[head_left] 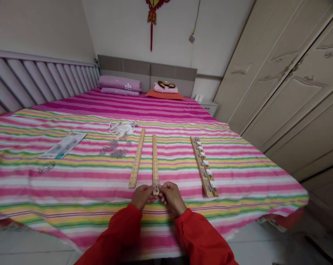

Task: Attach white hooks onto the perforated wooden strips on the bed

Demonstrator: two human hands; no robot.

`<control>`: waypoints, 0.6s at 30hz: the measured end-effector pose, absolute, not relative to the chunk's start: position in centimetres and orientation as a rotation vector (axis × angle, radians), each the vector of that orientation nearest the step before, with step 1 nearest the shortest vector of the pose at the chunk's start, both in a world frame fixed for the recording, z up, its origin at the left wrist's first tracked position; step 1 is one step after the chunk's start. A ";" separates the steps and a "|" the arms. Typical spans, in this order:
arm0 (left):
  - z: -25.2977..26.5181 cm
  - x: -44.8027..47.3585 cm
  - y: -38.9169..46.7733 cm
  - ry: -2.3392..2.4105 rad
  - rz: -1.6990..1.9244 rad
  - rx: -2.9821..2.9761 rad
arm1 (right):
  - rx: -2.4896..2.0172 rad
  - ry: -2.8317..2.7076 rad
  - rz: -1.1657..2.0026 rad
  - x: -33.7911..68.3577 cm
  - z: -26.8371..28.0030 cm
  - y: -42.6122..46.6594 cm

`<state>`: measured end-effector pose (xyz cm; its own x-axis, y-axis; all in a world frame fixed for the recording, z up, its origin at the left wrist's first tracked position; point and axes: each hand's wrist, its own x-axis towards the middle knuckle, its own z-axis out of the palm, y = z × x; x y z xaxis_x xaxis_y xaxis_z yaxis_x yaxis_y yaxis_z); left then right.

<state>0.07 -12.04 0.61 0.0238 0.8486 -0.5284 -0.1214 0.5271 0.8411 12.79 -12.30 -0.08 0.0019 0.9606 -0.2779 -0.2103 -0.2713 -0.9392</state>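
Observation:
Both of my hands are at the near end of a narrow wooden strip (155, 158) with rows of small holes, lying lengthwise on a striped cloth. My left hand (142, 197) is closed on the strip's left edge. From the other side, my right hand (172, 195) pinches the same end. Between the fingertips sits a small clear-and-metal piece (156, 188), perhaps a hook; its details are too small to tell. Just left lies a second, similar wooden strip (137, 158), untouched.
To the right are wooden strips (203, 173) with white hook-like pieces (209, 172) in a row. Small clear packets (118, 152), a heap of white pieces (122, 128), a blister pack (64, 145) and a thin wire loop (46, 167) lie left. Wardrobe doors (287, 81) stand right.

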 end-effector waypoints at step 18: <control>0.2 -0.3 -12.0 1.479 0.824 0.963 | -1.250 -0.693 1.688 12.7 -0.4 -13.5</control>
<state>-0.26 -12.04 0.21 -0.0335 0.9069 -0.4200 0.1207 0.4208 0.8991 12.74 -13.46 -0.42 -0.0872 0.8947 -0.4380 -0.3291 -0.4409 -0.8350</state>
